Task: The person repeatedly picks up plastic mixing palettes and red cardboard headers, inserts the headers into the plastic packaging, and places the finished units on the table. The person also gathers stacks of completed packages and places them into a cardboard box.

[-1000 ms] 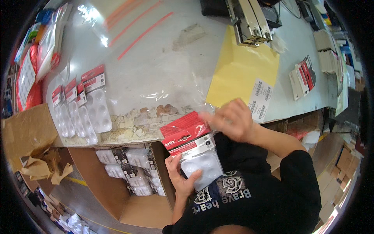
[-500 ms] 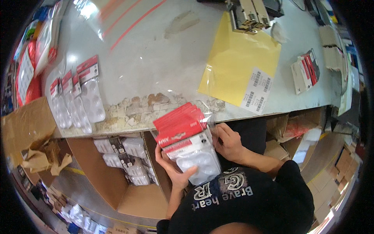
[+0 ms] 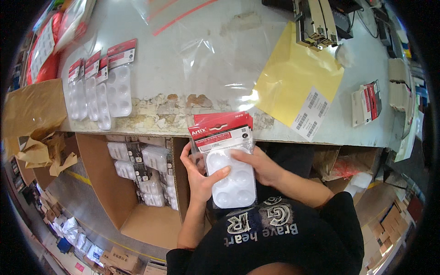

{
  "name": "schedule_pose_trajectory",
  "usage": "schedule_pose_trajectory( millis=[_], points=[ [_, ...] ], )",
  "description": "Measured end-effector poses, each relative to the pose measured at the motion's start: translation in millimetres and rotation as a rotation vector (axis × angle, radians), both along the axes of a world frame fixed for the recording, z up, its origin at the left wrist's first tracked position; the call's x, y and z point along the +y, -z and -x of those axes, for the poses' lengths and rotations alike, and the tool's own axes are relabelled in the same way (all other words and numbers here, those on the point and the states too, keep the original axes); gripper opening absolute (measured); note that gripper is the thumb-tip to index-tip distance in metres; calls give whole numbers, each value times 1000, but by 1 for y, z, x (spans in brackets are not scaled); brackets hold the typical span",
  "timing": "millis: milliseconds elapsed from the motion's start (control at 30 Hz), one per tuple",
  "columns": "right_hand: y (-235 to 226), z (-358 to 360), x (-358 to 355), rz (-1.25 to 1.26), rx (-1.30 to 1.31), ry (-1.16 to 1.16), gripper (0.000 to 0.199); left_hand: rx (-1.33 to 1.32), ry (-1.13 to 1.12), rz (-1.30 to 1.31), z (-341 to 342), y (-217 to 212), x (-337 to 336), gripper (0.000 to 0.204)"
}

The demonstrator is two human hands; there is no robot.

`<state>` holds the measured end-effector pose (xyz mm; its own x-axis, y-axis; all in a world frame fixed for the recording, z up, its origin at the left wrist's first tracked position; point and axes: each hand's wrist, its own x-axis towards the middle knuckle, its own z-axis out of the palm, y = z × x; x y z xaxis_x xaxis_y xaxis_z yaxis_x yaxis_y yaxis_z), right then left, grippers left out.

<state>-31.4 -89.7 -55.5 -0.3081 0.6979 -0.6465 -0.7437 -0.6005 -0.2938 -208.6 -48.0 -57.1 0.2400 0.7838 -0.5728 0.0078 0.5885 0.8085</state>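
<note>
A stack of packaged white plastic paint palettes [image 3: 231,183] with red header cards is held upright in front of my chest, just off the table's near edge. My left hand [image 3: 199,181] is closed around its left side, thumb lying on the front palette. On the right side my right hand [image 3: 263,167] grips the same stack, its thumb pressed on the palette's upper wells and its other fingers hidden behind. Several more packaged palettes [image 3: 120,89] lie on the table at the left.
A yellow sheet [image 3: 284,78] with a white label sheet [image 3: 310,112] lies right of centre, below a metal device [image 3: 316,25]. Red-and-white cards [image 3: 365,103] lie at far right. Under the table's left side stands an open carton [image 3: 151,224] holding several packs. Clear red-striped plastic [image 3: 183,18] covers the back.
The stack has gone from tilted and fanned out to more upright and squared. My right hand has moved from its upper corner onto its front. The whole view has shifted slightly.
</note>
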Motion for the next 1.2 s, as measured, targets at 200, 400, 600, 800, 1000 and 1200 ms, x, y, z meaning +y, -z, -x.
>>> schedule_pose_trajectory(
  millis=[200,400,600,800,1000,1200],
  points=[
    [7,11,-31,-198,-280,-256,97,-213,425,181,45,14,-44,114],
    [32,38,-62,-488,-346,-167,109,96,605,-46,34,14,-45,110],
    [15,21,-11,-694,-204,376,66,-44,457,-336,-85,38,9,110],
    [-10,-24,25,-673,-102,543,58,-152,333,-444,-147,16,17,110],
    [-44,-40,-2,-761,-368,598,60,-189,242,-469,-162,16,19,111],
    [-58,-46,14,-935,-676,394,62,-186,140,-442,-154,17,15,111]
  ],
)
